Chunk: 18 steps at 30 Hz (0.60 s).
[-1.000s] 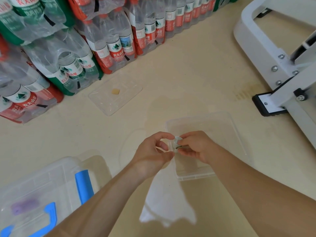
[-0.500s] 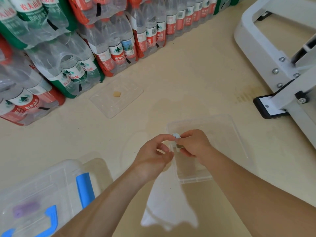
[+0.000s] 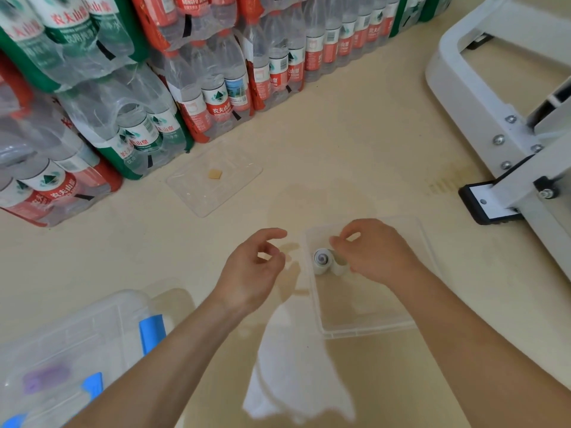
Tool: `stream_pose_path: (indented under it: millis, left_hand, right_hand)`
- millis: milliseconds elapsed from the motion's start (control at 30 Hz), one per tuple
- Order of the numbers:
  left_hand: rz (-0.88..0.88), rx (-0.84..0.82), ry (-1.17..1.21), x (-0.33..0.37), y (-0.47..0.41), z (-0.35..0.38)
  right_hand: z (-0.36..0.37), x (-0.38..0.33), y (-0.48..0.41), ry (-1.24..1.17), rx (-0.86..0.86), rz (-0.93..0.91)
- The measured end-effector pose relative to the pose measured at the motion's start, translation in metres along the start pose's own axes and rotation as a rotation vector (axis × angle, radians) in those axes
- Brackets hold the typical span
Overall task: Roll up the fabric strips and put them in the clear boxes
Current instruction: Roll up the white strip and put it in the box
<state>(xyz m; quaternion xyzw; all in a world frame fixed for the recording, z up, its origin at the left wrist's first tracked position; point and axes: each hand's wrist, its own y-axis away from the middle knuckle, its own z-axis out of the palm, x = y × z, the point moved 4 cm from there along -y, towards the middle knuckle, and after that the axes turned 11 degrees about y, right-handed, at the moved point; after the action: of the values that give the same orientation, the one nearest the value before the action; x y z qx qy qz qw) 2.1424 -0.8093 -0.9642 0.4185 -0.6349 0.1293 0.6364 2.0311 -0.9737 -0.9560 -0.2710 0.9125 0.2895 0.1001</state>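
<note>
Left hand: the left hand (image 3: 251,270) hovers at centre frame above the floor (image 3: 355,143), fingers loosely curled and apart, its grip empty.
Right hand: the right hand (image 3: 378,253) hovers over the box (image 3: 370,330), thumb and forefinger close together but pinching nothing that shows; its grip looks let go.
Roll: a rolled pale strip, the roll (image 3: 323,260), sits inside the box at its upper left part, spiral end facing the camera, just beside the right hand's fingers; whether it touches them I cannot tell.
Box: clear, shallow, lidless, on the floor at centre right of the frame.
Cloth: a white cloth (image 3: 293,366) lies at lower centre, between the two forearms, just left of the box's near corner.
Lid: a clear lid (image 3: 216,180) lies flat at upper centre left, a small tan square on it.
Bin: a clear bin (image 3: 61,350) with blue latches at lower left, something purple inside.
Bottles: shrink-wrapped bottles (image 3: 173,72) stacked across the upper left.
Frame: a white metal frame (image 3: 494,103) at upper right.
</note>
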Motion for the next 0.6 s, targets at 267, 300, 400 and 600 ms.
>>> stream_pose_path:
  millis: [267,300,400,600]
  left_hand:
    - [-0.096,0.118,-0.305,-0.019,-0.049,-0.053]
    - [-0.107,0.109,-0.405,-0.021,-0.057,-0.057]
    - [-0.072,0.014,-0.804,-0.025,-0.079,-0.061]
    - [-0.184,-0.061,-1.076,-0.04,-0.122,-0.086]
  right_hand:
    - [-0.019,-0.062,0.012,-0.201,0.088,-0.241]
    - [-0.013,-0.071,0.011,-0.221,0.088,-0.277]
    - [0.012,-0.097,0.007,-0.256,0.04,-0.331]
    - [0.066,-0.126,0.0,-0.396,-0.217,-0.27]
